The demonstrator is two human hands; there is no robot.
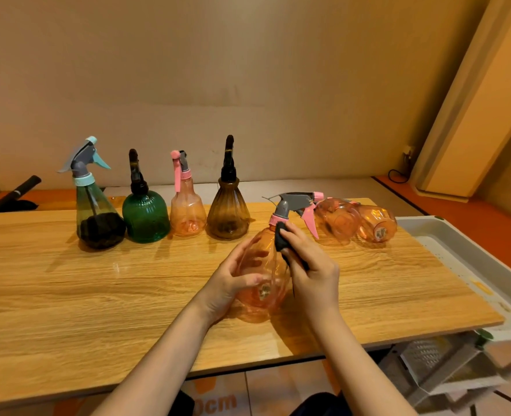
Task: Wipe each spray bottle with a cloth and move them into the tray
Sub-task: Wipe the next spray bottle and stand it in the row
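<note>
Orange bottle, ribbed clear plastic, tilted over wood-grain counter. Left hand curls round its belly; right hand pinches dark cloth against its shoulder. Four bottles upright behind. White tray right.

A table of light wood-grain laminate, smooth and slightly glossy, is seen. Behind the held orange bottle, which is of clear, glossy, ribbed plastic, four upright bottles of translucent plastic are placed: a smooth grey-green one, a ribbed green one, a pale orange one and a ribbed brown one. A dark, matt, soft cloth is pressed on the held bottle's shoulder. To the right of this bottle a matt white plastic tray is seen.
</note>
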